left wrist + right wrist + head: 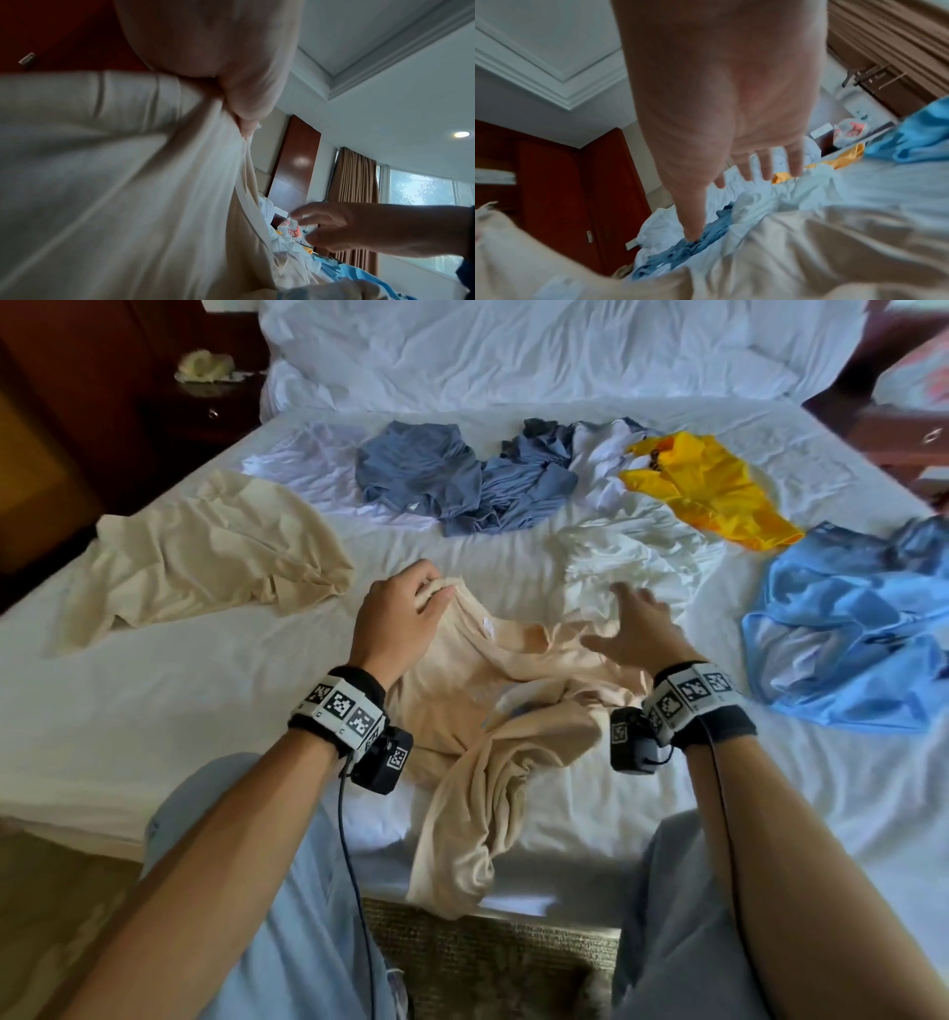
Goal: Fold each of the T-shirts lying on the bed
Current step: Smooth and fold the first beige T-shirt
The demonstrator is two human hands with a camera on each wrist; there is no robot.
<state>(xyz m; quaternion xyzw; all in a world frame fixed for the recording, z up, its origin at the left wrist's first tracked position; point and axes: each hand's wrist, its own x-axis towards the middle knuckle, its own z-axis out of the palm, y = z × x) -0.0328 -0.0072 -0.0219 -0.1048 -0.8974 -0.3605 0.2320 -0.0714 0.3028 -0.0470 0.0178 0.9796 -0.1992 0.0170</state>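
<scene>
Lighting: soft daylight, window (421, 189) at right; one ceiling downlight (462, 134) lit. Head view sharp centrally, edges bowed, corners dim. Wrist views were motion-blurred, cool-tinted, close fabric unfocused. Right hand (634, 629) smeared.

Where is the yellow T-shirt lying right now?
In the head view the yellow T-shirt lies crumpled on the far right part of the bed, between the white shirt beside the grey-blue pile and the light blue shirt.

Bed (154, 737): one T-shirt (488, 737) at near edge, centre, hanging over it. Second T-shirt (205, 552) to its left. Heap of T-shirts (462, 480) behind. Another T-shirt (847, 618) at right. Pillows (513, 351) at far end.
</scene>
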